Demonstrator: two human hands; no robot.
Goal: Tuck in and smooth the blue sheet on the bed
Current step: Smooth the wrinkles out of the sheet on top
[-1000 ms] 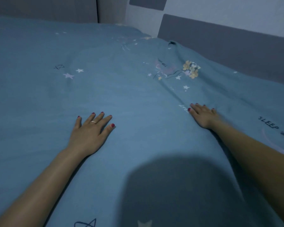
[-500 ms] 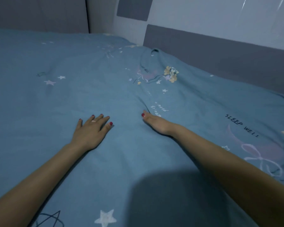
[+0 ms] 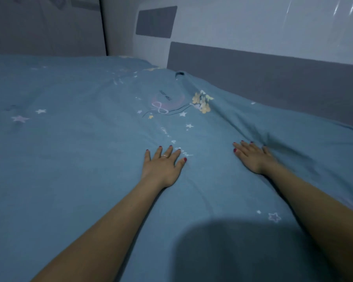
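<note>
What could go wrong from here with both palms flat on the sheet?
1. The right hand presses beside a ridge of folds running up toward the grey headboard; pushing that way may bunch the folds rather than flatten them.
2. The left hand pins the blue sheet, so a sideways stroke could drag new creases between the hands.

A single view is given, taken from head height and aimed forward and down across the bed (image 3: 49, 180). The near sheet (image 3: 90, 139) is seen close up, while the headboard (image 3: 273, 78) and wall (image 3: 253, 27) are seen far right.
</note>
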